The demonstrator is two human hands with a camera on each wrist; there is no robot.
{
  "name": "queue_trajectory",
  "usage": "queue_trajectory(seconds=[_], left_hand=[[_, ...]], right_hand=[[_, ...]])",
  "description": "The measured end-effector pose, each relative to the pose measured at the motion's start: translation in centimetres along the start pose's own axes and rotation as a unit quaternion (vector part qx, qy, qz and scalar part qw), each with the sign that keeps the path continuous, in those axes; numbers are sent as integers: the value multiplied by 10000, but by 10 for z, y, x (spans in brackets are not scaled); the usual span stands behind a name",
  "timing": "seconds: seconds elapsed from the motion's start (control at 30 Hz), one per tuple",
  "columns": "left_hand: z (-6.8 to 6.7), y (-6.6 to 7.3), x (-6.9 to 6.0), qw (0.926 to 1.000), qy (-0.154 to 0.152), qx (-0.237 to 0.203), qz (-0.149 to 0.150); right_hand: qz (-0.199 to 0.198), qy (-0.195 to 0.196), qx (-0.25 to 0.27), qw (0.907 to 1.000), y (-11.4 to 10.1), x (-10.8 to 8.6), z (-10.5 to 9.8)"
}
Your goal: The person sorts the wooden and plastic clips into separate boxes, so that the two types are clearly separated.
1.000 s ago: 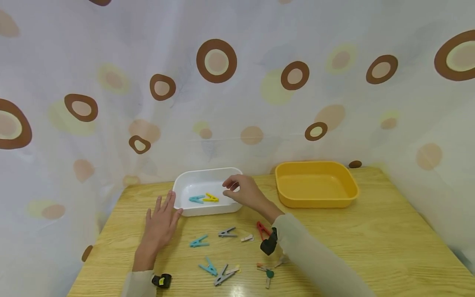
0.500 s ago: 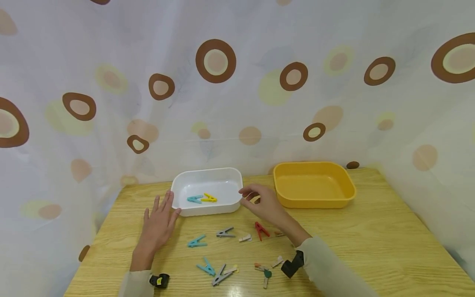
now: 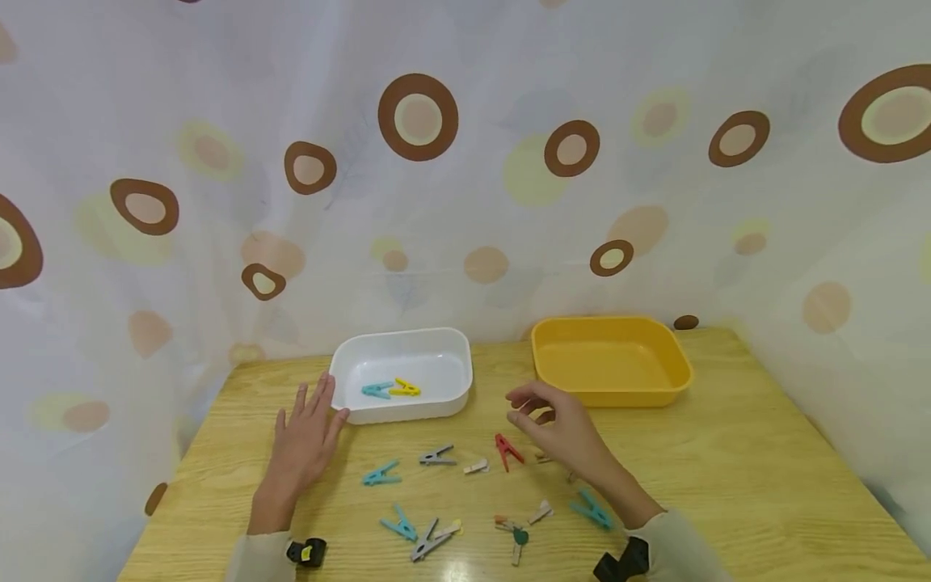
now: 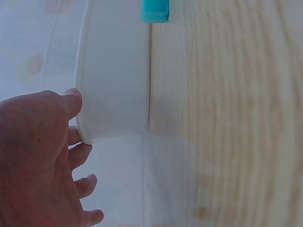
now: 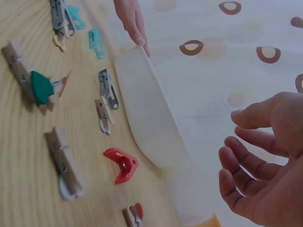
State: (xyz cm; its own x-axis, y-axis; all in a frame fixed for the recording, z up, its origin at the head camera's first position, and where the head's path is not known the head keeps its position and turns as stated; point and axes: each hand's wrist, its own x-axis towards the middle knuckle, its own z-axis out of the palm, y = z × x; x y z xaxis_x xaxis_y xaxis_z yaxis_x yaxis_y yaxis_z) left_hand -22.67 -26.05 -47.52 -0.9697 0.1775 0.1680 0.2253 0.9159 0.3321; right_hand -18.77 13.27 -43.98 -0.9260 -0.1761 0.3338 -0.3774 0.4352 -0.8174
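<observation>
My left hand (image 3: pixel 299 449) rests against the left end of a white tray (image 3: pixel 410 412), fingers stretched along its wall and thumb near the front corner. In the left wrist view its fingertips (image 4: pixel 73 101) touch the tray's rim. A light-blue clothespin (image 3: pixel 377 390) and a yellow clothespin (image 3: pixel 406 388) lie in the tray. My right hand (image 3: pixel 563 428) hovers over the table, fingers loosely bent and holding nothing. Nearest it is a red clothespin (image 3: pixel 507 451), lying to its lower left. A blue clothespin (image 3: pixel 592 509) lies beside the right forearm.
A yellow tray (image 3: pixel 618 398) stands at the back right. Scattered in front are grey clothespins (image 3: pixel 436 456), blue ones (image 3: pixel 381 474) and small wooden ones, one with a green piece (image 3: pixel 520 537). A patterned curtain (image 3: pixel 465 202) hangs behind the wooden table (image 3: pixel 742 485).
My right hand has moved from over the white tray to the right and down, uncovering the red clothespin and the blue one by the forearm. The left hand stays at the tray.
</observation>
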Motion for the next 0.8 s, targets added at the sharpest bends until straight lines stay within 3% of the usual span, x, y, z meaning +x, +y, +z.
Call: queue_trajectory(seconds=[0.23, 0.8], left_hand=[[-2, 1, 2, 10000, 12, -24, 64], [0, -1, -1, 9999, -103, 52, -3]], right_hand=[[47, 384, -143, 9992, 4, -21, -11], [375, 279, -621, 9970, 26, -86, -36]])
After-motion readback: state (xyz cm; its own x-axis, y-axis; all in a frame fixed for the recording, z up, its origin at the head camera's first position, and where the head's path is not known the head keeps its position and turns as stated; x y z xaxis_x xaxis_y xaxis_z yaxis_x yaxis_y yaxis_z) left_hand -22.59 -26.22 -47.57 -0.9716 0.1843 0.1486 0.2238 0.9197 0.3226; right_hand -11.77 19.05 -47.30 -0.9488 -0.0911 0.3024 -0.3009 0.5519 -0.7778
